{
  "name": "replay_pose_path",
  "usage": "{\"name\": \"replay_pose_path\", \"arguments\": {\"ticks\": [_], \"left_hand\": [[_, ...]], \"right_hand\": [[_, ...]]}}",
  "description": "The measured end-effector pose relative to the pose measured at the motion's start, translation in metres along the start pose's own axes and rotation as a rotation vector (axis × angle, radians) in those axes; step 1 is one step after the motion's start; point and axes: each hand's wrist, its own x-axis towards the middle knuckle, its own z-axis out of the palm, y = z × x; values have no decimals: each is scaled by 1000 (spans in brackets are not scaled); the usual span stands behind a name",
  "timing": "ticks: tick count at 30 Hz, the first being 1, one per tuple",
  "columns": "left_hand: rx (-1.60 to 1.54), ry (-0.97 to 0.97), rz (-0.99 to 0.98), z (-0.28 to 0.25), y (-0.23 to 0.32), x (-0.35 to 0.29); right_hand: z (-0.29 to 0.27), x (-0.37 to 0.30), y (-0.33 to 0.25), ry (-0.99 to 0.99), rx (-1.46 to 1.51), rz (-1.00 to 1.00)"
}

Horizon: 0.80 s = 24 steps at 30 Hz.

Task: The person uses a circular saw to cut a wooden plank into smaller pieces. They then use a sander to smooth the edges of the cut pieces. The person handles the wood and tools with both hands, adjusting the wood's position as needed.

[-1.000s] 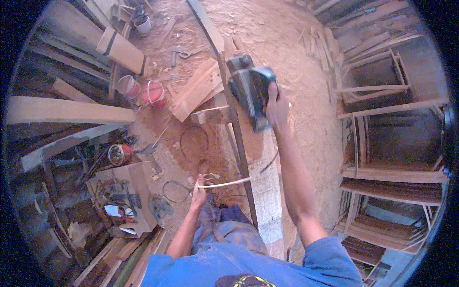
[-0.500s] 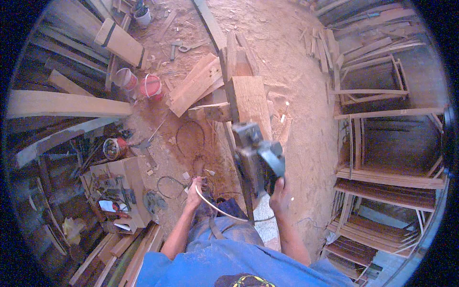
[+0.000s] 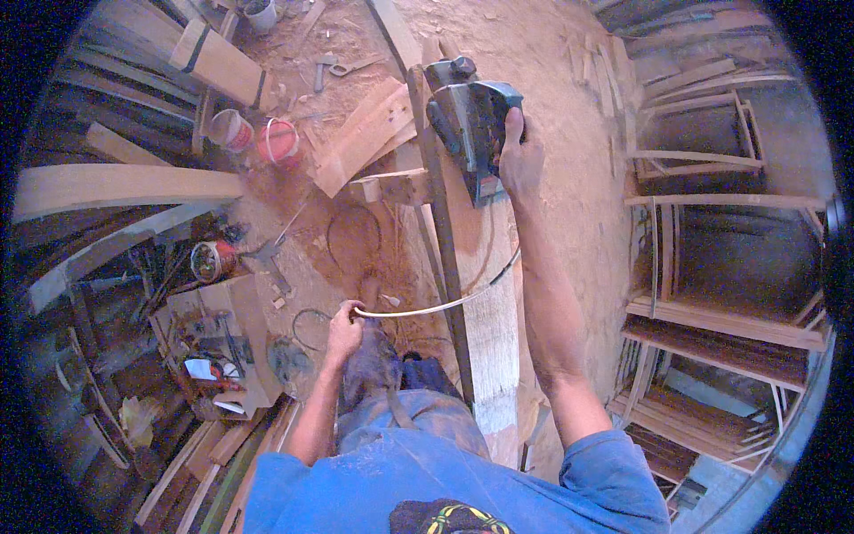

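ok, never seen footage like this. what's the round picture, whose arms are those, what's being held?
There is no machine here: a person wears a wide fisheye camera on the head, looking down, so the picture is round and straight edges bend. The arms coming up from the bottom are that person's own. The right hand has its grip on a dark green electric planer, which sits on a long wooden plank. The left hand holds the pale power cord away from the plank. The floor is covered in sawdust. To the left lie wood offcuts, two red buckets and a cluttered low bench. Wooden frames stand on the right.
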Motion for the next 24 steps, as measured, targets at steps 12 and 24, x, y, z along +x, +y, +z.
{"name": "replay_pose_path", "arguments": {"ticks": [12,24], "left_hand": [[-225,-144,-13,3,-44,-60],[-152,-486,13,100,-2,-126]], "right_hand": [[-144,-326,111,-12,29,174],[-307,-580,139,-60,199,527]]}}
